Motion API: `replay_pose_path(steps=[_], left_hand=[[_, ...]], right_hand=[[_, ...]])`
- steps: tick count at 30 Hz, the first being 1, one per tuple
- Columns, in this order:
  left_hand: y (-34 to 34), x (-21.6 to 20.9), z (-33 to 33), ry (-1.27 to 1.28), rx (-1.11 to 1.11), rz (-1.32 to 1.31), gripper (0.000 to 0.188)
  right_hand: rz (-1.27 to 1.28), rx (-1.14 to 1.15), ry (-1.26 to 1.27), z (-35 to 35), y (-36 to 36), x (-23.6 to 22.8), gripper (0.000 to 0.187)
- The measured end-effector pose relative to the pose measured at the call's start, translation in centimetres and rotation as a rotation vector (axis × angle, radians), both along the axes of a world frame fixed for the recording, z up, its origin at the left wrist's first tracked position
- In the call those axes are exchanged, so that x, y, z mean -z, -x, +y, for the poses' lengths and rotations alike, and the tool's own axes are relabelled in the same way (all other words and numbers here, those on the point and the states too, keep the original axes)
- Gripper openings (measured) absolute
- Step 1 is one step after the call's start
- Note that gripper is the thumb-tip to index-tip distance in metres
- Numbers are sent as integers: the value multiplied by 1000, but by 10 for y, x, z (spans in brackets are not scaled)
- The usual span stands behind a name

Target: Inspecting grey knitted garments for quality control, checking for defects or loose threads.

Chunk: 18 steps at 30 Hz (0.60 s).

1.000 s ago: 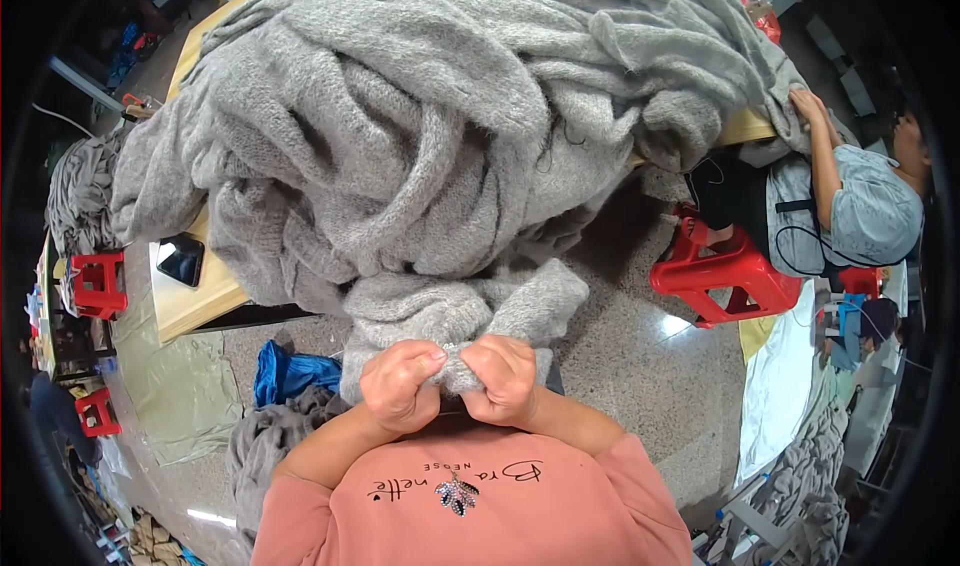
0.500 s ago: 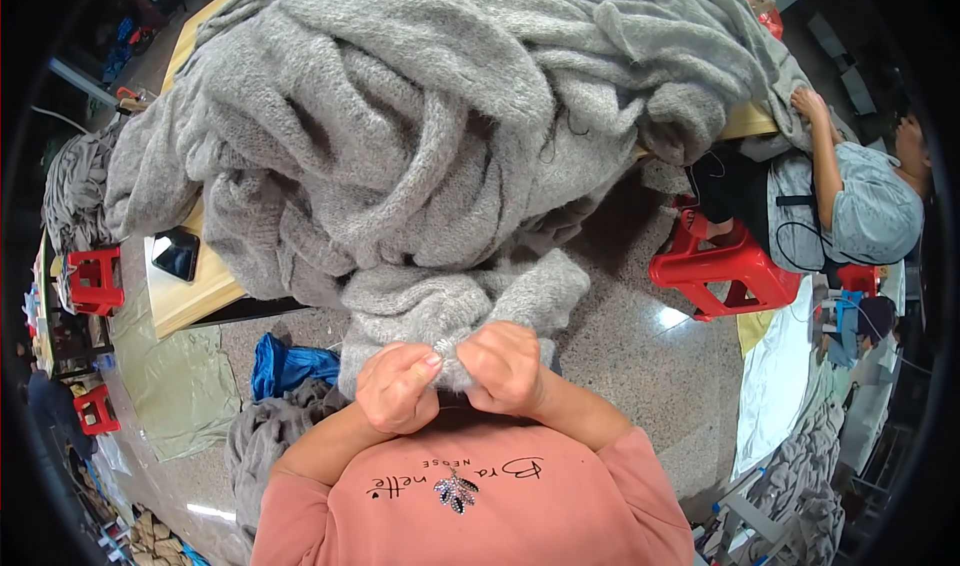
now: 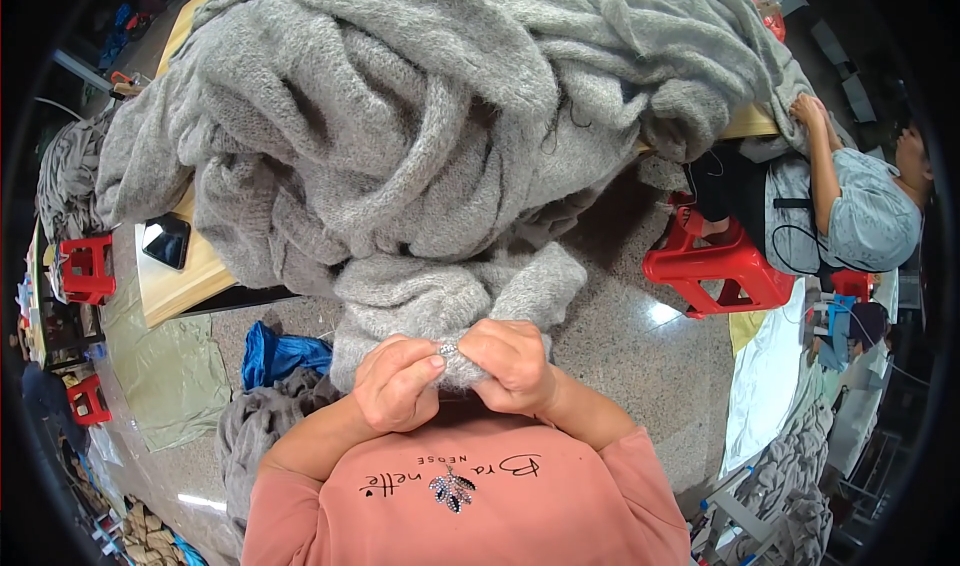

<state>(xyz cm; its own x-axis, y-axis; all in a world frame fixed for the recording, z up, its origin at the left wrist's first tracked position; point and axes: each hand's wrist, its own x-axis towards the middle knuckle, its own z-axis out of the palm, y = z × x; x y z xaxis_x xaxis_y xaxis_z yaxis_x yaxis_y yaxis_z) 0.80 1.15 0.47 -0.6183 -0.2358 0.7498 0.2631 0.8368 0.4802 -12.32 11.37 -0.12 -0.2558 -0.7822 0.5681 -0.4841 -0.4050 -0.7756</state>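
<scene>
Close in front of my chest, both hands work at a fuzzy grey knit garment (image 3: 400,301). My left hand (image 3: 396,384) is closed, its thumb and bent fingers pinching the knit edge. Beside it my right hand (image 3: 510,364) is curled over and grips the same edge. A short stretch of knit shows in the narrow gap between the two thumbs. Whether a needle or thread is in the fingers is too small to make out. Beyond, a large heap of grey knit fabric (image 3: 350,126) hangs over the table edge toward me, with a loose dark thread on it.
A black phone (image 3: 166,242) lies on the wooden table (image 3: 190,284) at the left. Low at left are a blue bag (image 3: 280,356) and darker grey knits (image 3: 265,426). At right a person (image 3: 865,206) handles the heap, near a red stool (image 3: 718,271).
My hands have drawn slightly apart, so a little more knit shows between them. Both still grip the garment. The whole view has shifted slightly.
</scene>
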Motion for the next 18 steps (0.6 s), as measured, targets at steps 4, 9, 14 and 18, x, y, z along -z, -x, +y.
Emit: replay_pose_path(steps=[4, 9, 14, 18], left_hand=[[3, 3, -2, 37, -26, 43, 30], [6, 3, -4, 53, -54, 60, 28], [5, 5, -2, 41, -120, 16, 31], [4, 8, -2, -7, -148, -33, 35]], right_hand=[[-16, 120, 47, -2, -13, 3, 29], [18, 138, 81, -3, -18, 4, 27], [103, 139, 92, -7, -20, 6, 26], [113, 147, 98, -10, -23, 10, 25]])
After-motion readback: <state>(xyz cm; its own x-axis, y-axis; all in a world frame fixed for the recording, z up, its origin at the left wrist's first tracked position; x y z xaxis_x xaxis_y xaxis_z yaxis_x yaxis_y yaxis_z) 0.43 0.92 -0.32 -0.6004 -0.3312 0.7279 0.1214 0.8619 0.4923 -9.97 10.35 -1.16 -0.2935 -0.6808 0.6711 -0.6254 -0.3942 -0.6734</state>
